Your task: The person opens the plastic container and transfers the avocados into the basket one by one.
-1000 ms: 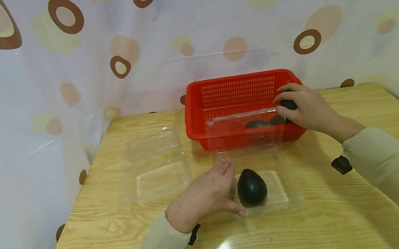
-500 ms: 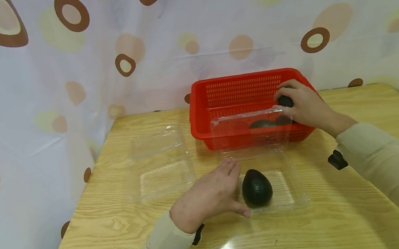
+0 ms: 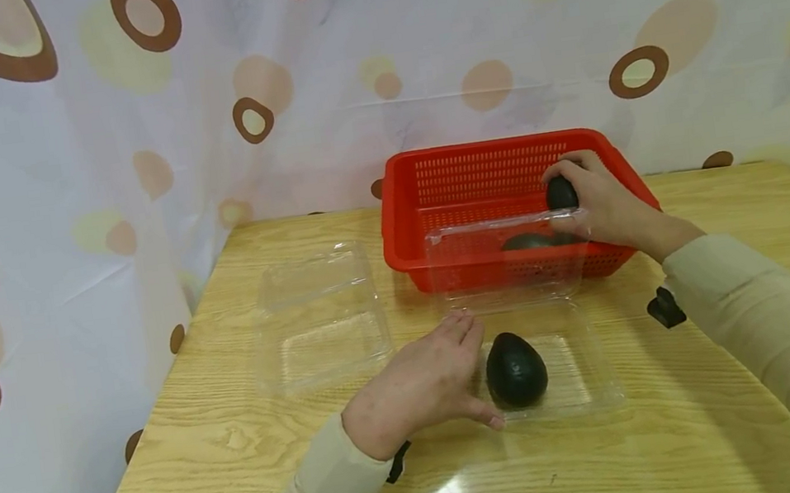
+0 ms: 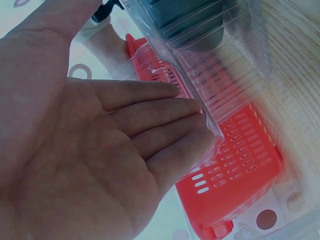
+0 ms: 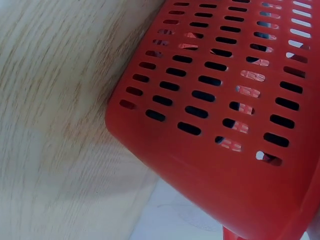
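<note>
In the head view, my right hand grips a dark avocado over the right part of the red basket. More avocados lie low in the basket, seen through the raised clear lid. That lid belongs to a clear plastic clamshell box, lying open in front with one avocado in its base. My left hand rests along the box's left edge, fingers straight. The left wrist view shows these fingers against the clear plastic rim.
A second clear clamshell box lies open to the left on the wooden table. Behind the basket hangs a patterned cloth. The basket's slotted wall fills much of the right wrist view.
My right hand has shifted slightly left relative to the basket, and the avocado in it shows more upright. The left hand keeps its place at the box. The head view has swung a little left.
</note>
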### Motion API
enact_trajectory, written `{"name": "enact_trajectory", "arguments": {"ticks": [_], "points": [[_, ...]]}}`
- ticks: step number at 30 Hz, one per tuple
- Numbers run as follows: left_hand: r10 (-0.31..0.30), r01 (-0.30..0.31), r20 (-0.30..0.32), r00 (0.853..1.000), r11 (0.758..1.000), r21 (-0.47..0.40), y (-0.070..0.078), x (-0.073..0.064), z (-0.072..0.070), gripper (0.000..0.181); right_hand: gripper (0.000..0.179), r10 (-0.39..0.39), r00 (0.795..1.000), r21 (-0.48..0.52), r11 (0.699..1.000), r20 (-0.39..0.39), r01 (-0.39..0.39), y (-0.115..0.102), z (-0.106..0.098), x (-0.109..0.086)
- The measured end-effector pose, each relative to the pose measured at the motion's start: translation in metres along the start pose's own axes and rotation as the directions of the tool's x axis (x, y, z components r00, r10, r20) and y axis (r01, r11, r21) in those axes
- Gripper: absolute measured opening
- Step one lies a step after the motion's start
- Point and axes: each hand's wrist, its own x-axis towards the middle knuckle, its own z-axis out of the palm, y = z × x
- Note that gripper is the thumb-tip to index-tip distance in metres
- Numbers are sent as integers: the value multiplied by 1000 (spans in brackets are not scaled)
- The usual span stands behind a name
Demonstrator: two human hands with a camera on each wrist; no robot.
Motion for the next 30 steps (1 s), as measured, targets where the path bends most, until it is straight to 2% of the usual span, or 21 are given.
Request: {"name": "enact_trajectory", "arguments": {"ticks": [6,13,30], "points": [[3,-3,0,1000,1000,-1,0,-1,-1,114,56,-1,997,-11,1000,71,2,2,0,3],[14,-14,-6,1000,1000,10,0,-2,-1,113,58,-55,994,-21,998,89,57,7,1,5],[12,-12,-6,1000,1000,29,1,-2,0,113,63,-56,986,-14,998,160,59,5,2,3]]}}
